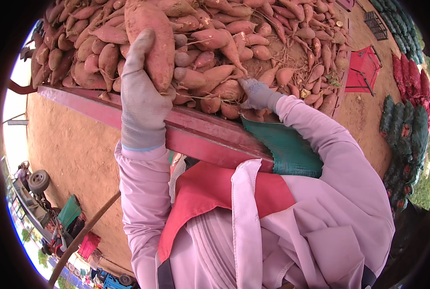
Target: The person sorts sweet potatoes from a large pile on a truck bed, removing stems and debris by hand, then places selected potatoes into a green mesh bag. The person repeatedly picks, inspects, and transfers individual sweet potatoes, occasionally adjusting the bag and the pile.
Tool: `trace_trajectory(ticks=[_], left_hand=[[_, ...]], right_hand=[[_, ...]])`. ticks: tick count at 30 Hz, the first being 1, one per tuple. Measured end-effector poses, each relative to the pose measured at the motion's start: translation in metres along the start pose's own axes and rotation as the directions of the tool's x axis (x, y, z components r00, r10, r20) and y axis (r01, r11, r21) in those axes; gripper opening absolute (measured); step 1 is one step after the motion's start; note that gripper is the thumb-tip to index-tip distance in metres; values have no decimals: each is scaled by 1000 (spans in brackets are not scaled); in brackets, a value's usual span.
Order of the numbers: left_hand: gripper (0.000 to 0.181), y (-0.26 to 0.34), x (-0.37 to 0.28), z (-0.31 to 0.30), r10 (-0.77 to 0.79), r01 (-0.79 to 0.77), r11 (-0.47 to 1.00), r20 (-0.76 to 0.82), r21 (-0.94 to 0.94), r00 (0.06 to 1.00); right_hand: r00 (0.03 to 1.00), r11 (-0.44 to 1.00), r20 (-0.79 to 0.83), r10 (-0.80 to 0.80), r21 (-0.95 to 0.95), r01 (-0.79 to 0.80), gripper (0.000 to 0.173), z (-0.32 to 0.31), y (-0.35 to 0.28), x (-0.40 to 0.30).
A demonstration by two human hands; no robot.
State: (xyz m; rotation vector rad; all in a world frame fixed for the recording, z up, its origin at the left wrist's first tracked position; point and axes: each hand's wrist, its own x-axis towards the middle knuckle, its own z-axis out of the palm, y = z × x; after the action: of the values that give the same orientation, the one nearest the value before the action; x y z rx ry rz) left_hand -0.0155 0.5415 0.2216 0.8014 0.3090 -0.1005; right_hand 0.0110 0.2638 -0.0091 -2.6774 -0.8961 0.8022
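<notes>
A heap of reddish sweet potatoes [211, 39] lies on a bed with a red metal edge [215, 142]. My left hand [144, 94], in a grey-coated work glove, grips one large sweet potato [153, 47] and holds it up over the heap's near side. My right hand [259, 95], gloved likewise, rests on the near edge of the heap among the sweet potatoes; its fingertips are partly hidden, and whether it grips one I cannot tell. Below my right forearm, a green mesh cloth [290, 148] hangs over the red edge.
Right of the bed stand a red fabric frame [363, 70], a black crate [375, 25], filled red mesh sacks [410, 79] and filled green mesh sacks [404, 144]. At lower left are a wooden pole [84, 231], a vehicle wheel [39, 181] and other people.
</notes>
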Motion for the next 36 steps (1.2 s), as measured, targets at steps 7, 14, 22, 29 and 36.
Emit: trace_trajectory(ticks=[7, 14, 22, 29, 36], left_hand=[[36, 3, 6, -11, -32, 21, 992, -94, -122, 995], [37, 1, 4, -12, -90, 80, 978, -42, -193, 995], [35, -2, 2, -21, -40, 40, 983, 3, -180, 999], [45, 2, 0, -18, -33, 26, 982, -34, -189, 999], [43, 4, 3, -16, -125, 116, 972, -31, -206, 992]], right_hand=[[963, 937, -248, 107, 349, -15, 85, 7, -16, 11], [926, 164, 123, 358, 968, -192, 58, -30, 59, -7], [864, 837, -237, 444, 455, -305, 107, 32, 27, 38], [944, 727, -92, 317, 662, -180, 83, 15, 53, 34], [988, 974, 147, -44, 225, 9, 71, 2, 22, 56]])
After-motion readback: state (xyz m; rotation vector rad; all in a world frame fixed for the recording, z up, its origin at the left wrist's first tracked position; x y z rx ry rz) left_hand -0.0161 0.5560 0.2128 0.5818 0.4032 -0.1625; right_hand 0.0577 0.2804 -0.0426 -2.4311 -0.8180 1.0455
